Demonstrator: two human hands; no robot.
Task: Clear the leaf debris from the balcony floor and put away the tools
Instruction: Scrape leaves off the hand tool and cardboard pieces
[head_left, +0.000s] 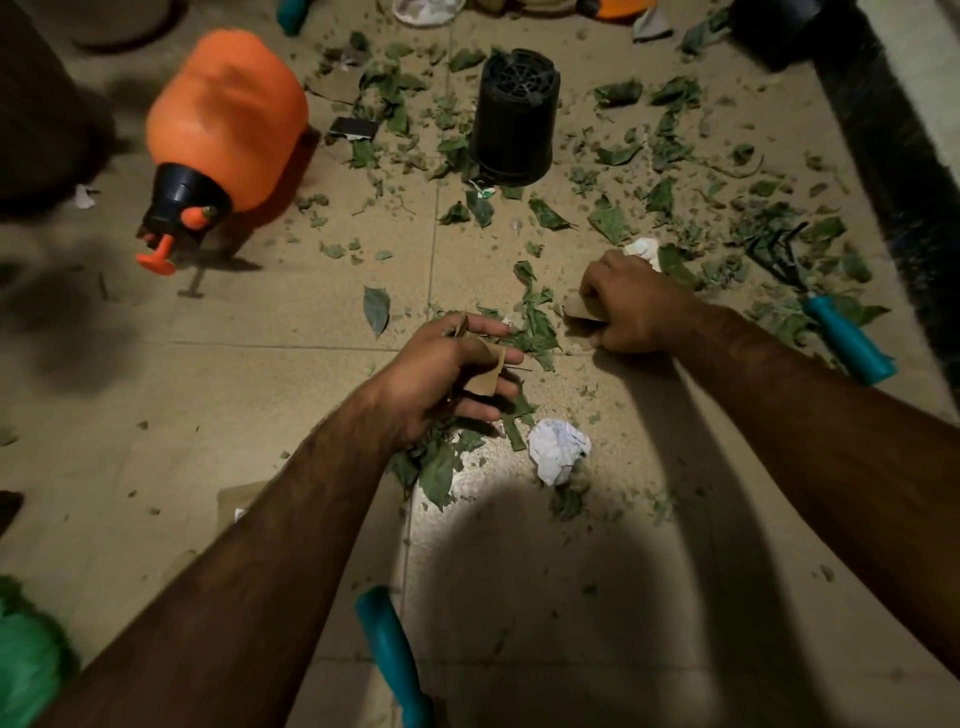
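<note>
On the floor (260, 415), a pressure sprayer (223, 130) lies on its side far left. Right of it, an upturned plant pot (517, 117) stands amid leaf debris (613, 221). A hand rake (810, 306) lies farther right, and crumpled paper (558, 449) lies nearer.

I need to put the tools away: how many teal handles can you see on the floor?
3 teal handles: one at the top edge, one on the rake at right, one at the bottom edge. More may lie outside view.

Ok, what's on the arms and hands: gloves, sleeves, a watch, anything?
Nothing worn that shows. The left hand and right hand are bare, with no gloves or rings. The left forearm and right forearm are bare to the frame's edge: no sleeves, watch or bands in view.
</note>
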